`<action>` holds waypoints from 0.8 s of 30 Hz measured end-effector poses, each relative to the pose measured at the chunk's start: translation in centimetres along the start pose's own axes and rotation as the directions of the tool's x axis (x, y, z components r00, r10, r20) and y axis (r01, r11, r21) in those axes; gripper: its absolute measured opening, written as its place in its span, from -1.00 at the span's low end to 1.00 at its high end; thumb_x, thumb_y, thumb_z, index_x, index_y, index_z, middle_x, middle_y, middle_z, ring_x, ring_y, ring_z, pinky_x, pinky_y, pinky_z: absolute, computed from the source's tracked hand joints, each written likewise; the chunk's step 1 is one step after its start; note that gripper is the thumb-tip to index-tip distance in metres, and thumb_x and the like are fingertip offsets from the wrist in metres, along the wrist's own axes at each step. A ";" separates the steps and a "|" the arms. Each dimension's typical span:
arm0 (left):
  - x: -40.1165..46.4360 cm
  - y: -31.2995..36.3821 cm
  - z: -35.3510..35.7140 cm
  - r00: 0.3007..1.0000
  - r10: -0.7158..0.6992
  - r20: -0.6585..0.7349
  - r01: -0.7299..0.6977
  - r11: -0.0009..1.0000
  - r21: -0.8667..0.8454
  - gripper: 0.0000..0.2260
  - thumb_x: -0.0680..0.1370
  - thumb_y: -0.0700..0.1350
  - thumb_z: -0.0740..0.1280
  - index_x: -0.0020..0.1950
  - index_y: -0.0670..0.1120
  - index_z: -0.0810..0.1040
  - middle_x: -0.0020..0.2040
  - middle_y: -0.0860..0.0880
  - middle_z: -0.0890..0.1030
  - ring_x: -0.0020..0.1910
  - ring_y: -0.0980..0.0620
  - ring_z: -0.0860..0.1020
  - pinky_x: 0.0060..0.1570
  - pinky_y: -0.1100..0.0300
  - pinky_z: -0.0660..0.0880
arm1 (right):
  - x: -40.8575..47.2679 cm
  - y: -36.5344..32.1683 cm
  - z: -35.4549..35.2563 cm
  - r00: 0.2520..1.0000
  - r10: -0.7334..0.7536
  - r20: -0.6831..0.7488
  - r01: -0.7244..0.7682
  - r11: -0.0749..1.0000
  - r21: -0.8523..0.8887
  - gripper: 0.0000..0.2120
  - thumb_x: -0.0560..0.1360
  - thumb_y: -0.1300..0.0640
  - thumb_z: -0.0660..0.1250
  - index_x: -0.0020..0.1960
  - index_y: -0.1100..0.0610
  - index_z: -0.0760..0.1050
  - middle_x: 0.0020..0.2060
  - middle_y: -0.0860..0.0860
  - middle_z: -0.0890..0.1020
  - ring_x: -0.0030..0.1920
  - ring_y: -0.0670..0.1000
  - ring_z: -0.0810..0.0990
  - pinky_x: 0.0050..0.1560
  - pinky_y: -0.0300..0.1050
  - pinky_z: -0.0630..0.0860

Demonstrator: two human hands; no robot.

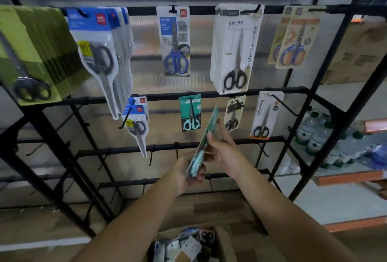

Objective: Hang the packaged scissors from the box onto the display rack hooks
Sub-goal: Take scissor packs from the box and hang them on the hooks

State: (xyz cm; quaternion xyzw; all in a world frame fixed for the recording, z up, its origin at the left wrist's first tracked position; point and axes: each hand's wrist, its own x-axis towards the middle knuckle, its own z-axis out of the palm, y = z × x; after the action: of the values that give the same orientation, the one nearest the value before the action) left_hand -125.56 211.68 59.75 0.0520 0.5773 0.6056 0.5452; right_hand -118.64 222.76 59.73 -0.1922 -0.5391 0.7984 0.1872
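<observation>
Hands gripped teal scissors pack [206, 136] edge-on | left hand [188, 174] clasped base | right hand [222, 148] pinched upper edge | display rack [209, 93] behind.

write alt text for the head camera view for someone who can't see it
Two hands, left and right, hold a teal packaged pair of scissors up toward a black display rack, where a matching teal pack hangs among other packaged scissors. An open cardboard box of more packs sits below.

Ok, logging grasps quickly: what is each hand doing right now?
Left hand: grips the lower end of the teal scissors pack.
Right hand: fingers pinch the same pack higher up.
</observation>
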 end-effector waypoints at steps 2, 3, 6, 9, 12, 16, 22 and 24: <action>-0.2 0.6 -0.3 0.993 0.087 -0.084 -0.057 0.949 0.309 -0.76 0.64 -0.14 0.13 -0.14 -0.12 0.51 -0.37 -0.10 0.54 -0.49 0.04 0.50 -0.39 0.21 0.45 | 0.7 0.0 0.4 0.997 -0.067 -0.045 0.065 0.997 -0.048 -0.23 0.42 0.21 0.38 0.48 -0.18 0.11 0.31 0.06 0.45 0.25 0.13 0.49 0.20 0.18 0.47; 0.0 0.8 -0.9 0.983 0.135 -0.122 -0.070 0.899 0.432 -0.81 0.62 -0.15 0.19 -0.14 -0.12 0.52 -0.29 -0.11 0.56 -0.39 0.02 0.53 -0.31 0.18 0.49 | 1.1 0.0 0.8 0.993 -0.098 -0.059 0.092 0.992 -0.087 -0.27 0.45 0.27 0.35 0.48 -0.16 0.14 0.28 0.00 0.48 0.25 0.08 0.48 0.18 0.10 0.49; 0.7 0.6 -3.3 0.940 0.328 -0.098 -0.155 0.663 0.732 -0.85 0.56 -0.22 0.23 -0.20 -0.15 0.53 -0.17 -0.16 0.60 -0.18 -0.08 0.54 -0.02 0.03 0.53 | 2.5 0.1 2.1 0.976 -0.195 -0.098 0.141 0.906 -0.399 -0.32 0.50 0.29 0.30 0.47 -0.15 0.14 0.06 -0.26 0.45 0.22 -0.08 0.44 0.04 -0.18 0.51; 1.0 0.2 -5.1 0.891 0.451 -0.050 -0.094 0.289 0.953 -0.85 0.56 -0.16 0.22 -0.01 -0.14 0.58 0.05 -0.16 0.59 0.05 -0.10 0.54 0.05 0.11 0.46 | 3.6 0.9 2.9 0.971 -0.210 -0.115 0.069 0.704 -0.707 -0.33 0.55 0.22 0.25 0.53 -0.07 0.01 0.20 -0.03 0.42 0.30 0.03 0.41 0.19 -0.01 0.48; 1.4 -0.1 -6.0 0.856 0.518 -0.004 -0.080 0.141 0.987 -0.79 0.58 -0.11 0.21 0.14 -0.11 0.57 0.11 -0.10 0.59 0.09 -0.05 0.53 0.02 0.18 0.44 | 3.9 2.0 3.1 0.967 -0.210 -0.145 -0.008 0.541 -0.841 -0.29 0.58 0.13 0.21 0.53 -0.09 -0.19 0.28 0.13 0.35 0.26 0.10 0.46 0.17 0.03 0.52; 1.4 -0.4 -6.6 0.827 0.562 0.005 -0.086 0.119 0.989 -0.78 0.58 -0.11 0.22 0.15 -0.09 0.57 0.10 -0.07 0.59 0.04 -0.01 0.53 -0.07 0.26 0.37 | 3.9 2.7 2.4 0.951 -0.267 -0.155 -0.030 0.419 -0.908 -0.28 0.58 0.06 0.20 0.53 -0.06 -0.22 0.22 0.17 0.36 0.15 0.12 0.52 0.10 0.04 0.55; 1.2 -0.5 -8.0 0.794 0.585 -0.167 0.004 0.270 0.963 -0.83 0.57 -0.11 0.23 0.07 -0.05 0.60 0.02 -0.05 0.61 -0.13 0.09 0.44 -0.12 0.27 0.36 | 4.6 2.6 1.8 0.950 -0.249 -0.189 -0.067 0.429 -0.901 -0.26 0.56 0.06 0.26 0.53 -0.06 -0.16 0.16 0.12 0.43 0.17 0.07 0.52 0.02 -0.01 0.59; 0.8 -0.2 -8.2 0.788 0.579 -0.207 0.031 0.299 0.954 -0.83 0.57 -0.13 0.22 0.04 -0.05 0.60 0.02 -0.07 0.61 -0.11 0.04 0.49 -0.06 0.24 0.41 | 6.2 1.6 2.0 0.949 -0.253 -0.186 -0.082 0.372 -0.925 -0.26 0.55 0.07 0.28 0.54 -0.04 -0.13 0.16 0.11 0.45 0.13 0.08 0.54 -0.04 0.00 0.60</action>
State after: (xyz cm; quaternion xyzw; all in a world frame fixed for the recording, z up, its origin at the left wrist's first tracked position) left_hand -131.42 206.97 56.48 0.2873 0.9179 0.2465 0.1189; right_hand -125.10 223.78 58.26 -0.3527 -0.8665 0.3108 0.1680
